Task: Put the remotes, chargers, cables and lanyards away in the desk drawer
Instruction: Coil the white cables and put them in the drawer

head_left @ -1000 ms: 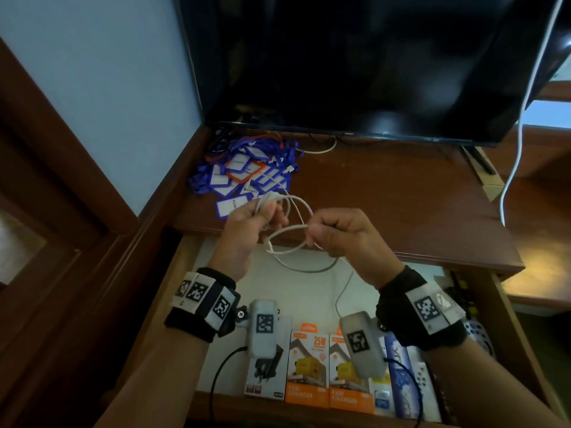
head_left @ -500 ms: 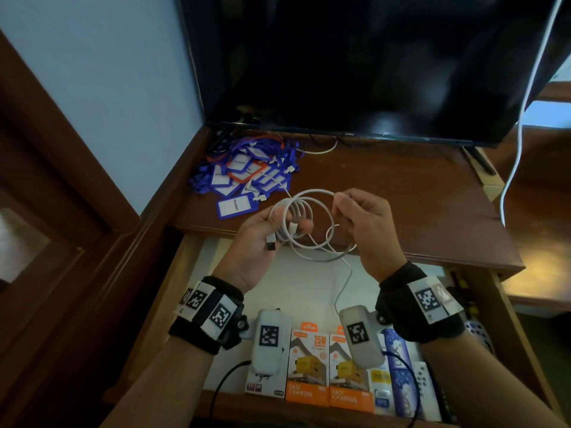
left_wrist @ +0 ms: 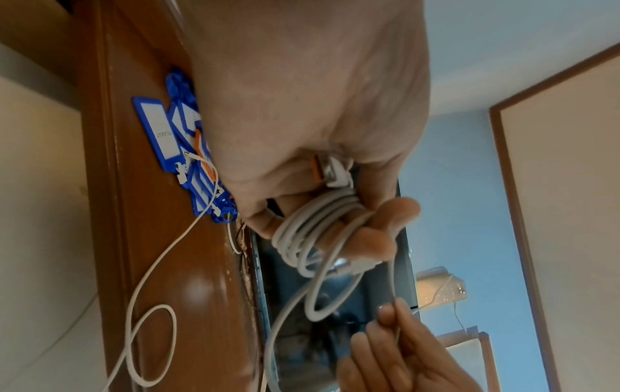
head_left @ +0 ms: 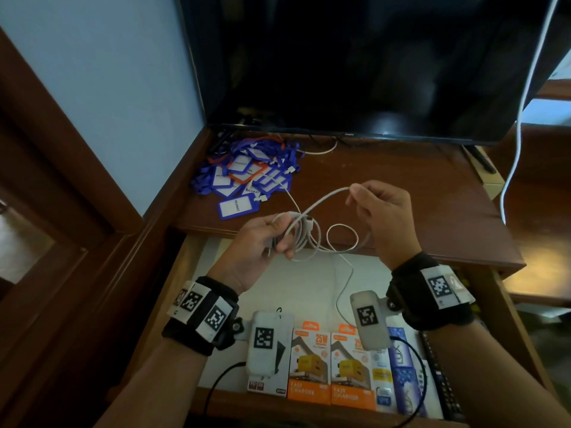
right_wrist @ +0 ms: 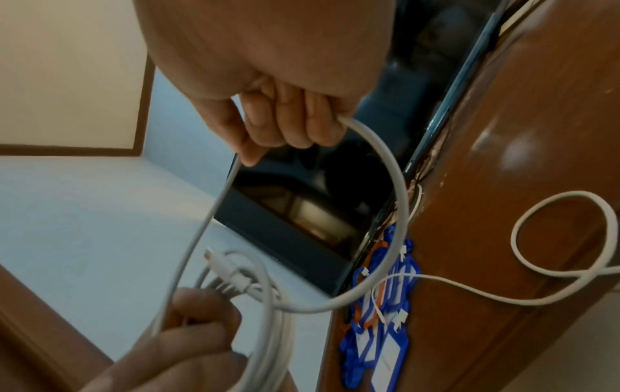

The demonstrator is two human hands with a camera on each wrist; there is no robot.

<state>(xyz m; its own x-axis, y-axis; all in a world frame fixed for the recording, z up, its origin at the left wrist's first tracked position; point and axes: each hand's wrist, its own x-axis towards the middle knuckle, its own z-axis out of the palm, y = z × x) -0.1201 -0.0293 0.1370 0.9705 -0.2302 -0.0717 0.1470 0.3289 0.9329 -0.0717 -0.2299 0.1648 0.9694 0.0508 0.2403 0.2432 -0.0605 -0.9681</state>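
Left hand (head_left: 262,239) grip is closed round a bundle of white cable (head_left: 301,234) coils, held above the front edge of the surface (head_left: 401,193) over the open drawer (head_left: 309,279); right hand (head_left: 383,214) grip pinches the free run of the same cable between thumb and fingers, and one loose loop hangs between the hands while a thinner strand trails down into the drawer. Blue lanyards (head_left: 247,177) with badge holders sit piled at the back left of the surface beside the TV (head_left: 370,63). Boxed chargers (head_left: 329,369) are lined up at the drawer's front, with a black remote (head_left: 438,378) at their right.
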